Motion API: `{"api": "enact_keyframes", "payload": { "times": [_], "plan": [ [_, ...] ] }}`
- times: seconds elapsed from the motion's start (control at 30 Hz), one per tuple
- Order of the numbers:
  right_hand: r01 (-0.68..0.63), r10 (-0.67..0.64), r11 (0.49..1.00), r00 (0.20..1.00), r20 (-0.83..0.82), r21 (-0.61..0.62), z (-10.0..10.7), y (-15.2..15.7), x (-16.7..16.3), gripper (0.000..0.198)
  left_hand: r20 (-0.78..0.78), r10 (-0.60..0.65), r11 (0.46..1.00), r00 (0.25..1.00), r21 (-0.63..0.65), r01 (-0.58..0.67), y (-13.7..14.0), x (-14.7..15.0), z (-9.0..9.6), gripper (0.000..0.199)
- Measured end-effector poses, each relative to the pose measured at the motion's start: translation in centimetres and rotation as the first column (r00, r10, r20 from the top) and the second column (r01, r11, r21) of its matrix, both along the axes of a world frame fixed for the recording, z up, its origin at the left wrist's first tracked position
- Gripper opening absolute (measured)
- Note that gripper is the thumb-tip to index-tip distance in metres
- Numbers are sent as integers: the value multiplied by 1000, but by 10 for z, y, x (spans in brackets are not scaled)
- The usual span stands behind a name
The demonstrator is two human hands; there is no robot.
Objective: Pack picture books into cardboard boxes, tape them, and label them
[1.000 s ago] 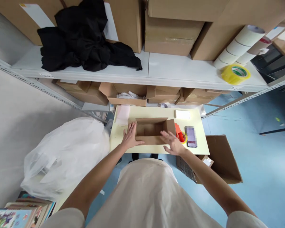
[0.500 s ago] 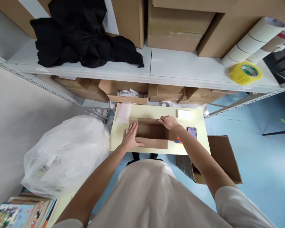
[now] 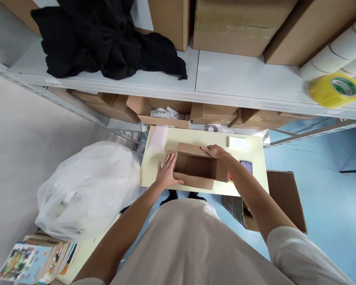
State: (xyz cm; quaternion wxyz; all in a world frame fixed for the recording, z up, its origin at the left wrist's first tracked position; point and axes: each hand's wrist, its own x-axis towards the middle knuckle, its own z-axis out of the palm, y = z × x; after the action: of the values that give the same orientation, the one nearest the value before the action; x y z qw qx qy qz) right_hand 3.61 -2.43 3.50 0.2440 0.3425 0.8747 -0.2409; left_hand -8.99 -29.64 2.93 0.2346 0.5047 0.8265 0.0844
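Fingers [image 3: 172,160] splayed, your left hand [image 3: 166,174] touches the left end of the sideways-long carton [image 3: 195,166]; your right hand [image 3: 215,151] meets its far flap [image 3: 190,149], grip unclear.

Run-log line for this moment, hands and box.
open carton: on pale-yellow table | left hand: spread against left end | right hand: at far flap

The head camera looks forward and down past the torso [image 3: 184,241] onto the table [image 3: 151,170].
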Motion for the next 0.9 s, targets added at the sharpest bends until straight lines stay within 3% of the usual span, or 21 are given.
{"api": "enact_keyframes", "payload": {
  "times": [0.1,0.17,0.23,0.33,0.43,0.53,0.63,0.77,0.9],
  "plan": [
    [-21,61,959,989,-135,283,21,-11,4,58,-3,6,1000,1000,-6,-6,1,0,4,120],
    [65,79,891,952,-296,450,36,-26,18,55,-1,19,1000,1000,-5,-19,1,1,6,119],
    [168,75,838,907,-415,519,44,-49,40,59,9,24,1000,1000,5,-24,3,0,7,118],
    [133,87,874,903,-421,468,36,-88,78,79,32,16,999,999,39,-17,6,-3,6,119],
    [247,-117,897,932,-344,366,11,-116,105,99,63,-4,996,998,90,-1,9,-7,2,118],
    [324,-235,916,912,-335,238,-11,-126,113,107,91,-45,989,995,147,31,10,-12,-2,118],
    [346,-273,925,892,-360,157,-17,-126,112,112,106,-69,978,992,205,46,10,-16,-5,115],
    [349,-293,924,909,-297,155,-8,-129,110,112,138,-53,942,989,336,3,4,-21,-2,83],
    [346,-294,913,926,-238,219,8,-137,105,104,250,44,865,967,474,-162,-3,-39,11,46]
  ]
}}
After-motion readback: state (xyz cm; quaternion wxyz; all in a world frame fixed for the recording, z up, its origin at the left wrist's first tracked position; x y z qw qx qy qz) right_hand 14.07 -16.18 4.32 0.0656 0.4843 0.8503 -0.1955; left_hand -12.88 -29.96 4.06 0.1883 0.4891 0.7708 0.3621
